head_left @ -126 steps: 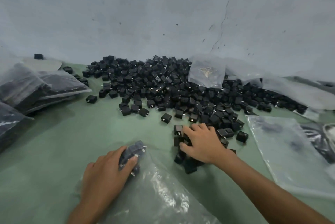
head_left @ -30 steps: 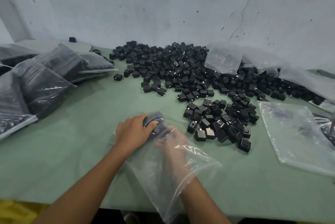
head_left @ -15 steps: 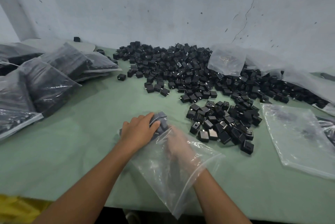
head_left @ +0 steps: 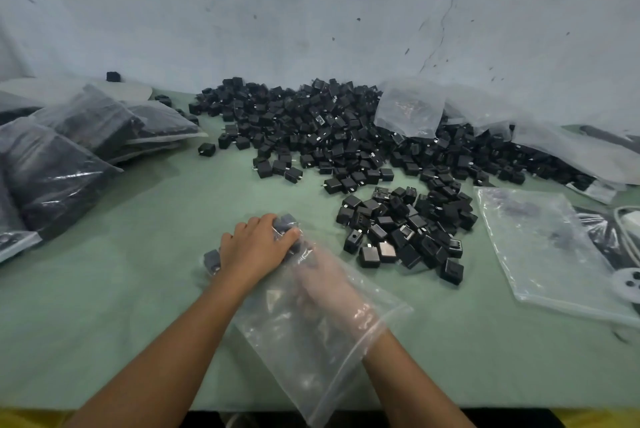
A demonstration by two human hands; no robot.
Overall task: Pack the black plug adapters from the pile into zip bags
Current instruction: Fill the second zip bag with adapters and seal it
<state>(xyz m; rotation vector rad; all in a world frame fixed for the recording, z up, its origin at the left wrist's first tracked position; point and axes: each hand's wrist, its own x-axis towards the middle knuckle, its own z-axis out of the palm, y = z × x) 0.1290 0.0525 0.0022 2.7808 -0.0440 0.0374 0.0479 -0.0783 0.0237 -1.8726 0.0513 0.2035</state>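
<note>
Clutching adapters through the zip bag, left hand flanks right hand inside.

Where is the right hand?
In the head view, low centre, the right hand is inside the clear bag, just right of the left hand, nearer than the adapters.

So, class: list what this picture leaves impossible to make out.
Head view:
- right hand: its grip, blurred by the zip bag around it.
- bagged adapters: count, covered by the left hand.
- filled bags: cut off by the left edge.
</note>
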